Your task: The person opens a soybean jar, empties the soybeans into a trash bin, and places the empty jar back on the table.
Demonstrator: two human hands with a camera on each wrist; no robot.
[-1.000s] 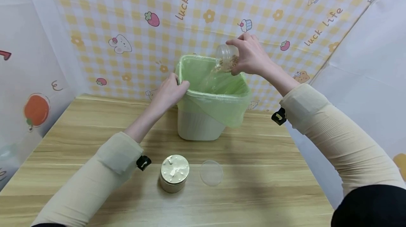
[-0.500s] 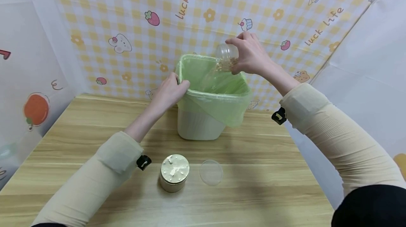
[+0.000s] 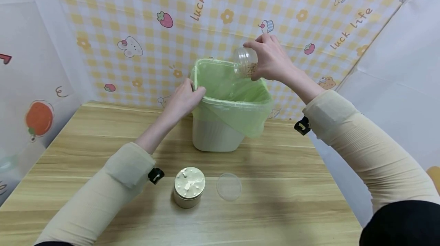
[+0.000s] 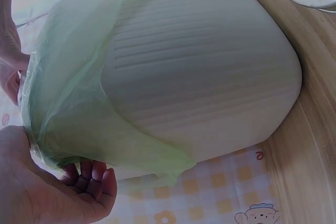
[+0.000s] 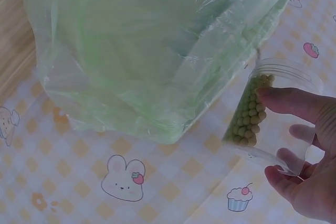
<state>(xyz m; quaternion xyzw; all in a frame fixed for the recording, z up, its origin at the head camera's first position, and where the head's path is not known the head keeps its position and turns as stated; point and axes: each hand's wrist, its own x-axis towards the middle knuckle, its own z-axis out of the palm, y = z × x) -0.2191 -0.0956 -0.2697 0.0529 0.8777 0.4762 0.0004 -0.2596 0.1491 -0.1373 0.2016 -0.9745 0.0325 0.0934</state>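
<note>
My right hand (image 3: 274,59) grips a clear round jar (image 3: 243,59), tilted on its side with its mouth over the bin's left and middle part. Round tan beans (image 5: 247,121) lie along the jar's lower side in the right wrist view. The white trash bin (image 3: 215,135) stands upright on the table, lined with a green bag (image 3: 240,115) folded over its rim. My left hand (image 3: 185,98) grips the left side of that rim, thumb on top; in the left wrist view its curled fingers (image 4: 90,179) lie at the bag. The bin's bottom is hidden.
A metal tin (image 3: 189,188) with a shiny lid stands near the front of the wooden table (image 3: 282,200). A flat clear disc-shaped lid (image 3: 229,187) lies to its right. The checkered cloth wall (image 3: 137,20) rises just behind the bin.
Fewer beans are in the jar than a second ago, and the falling stream below it has thinned. Both hands have stayed almost in place.
</note>
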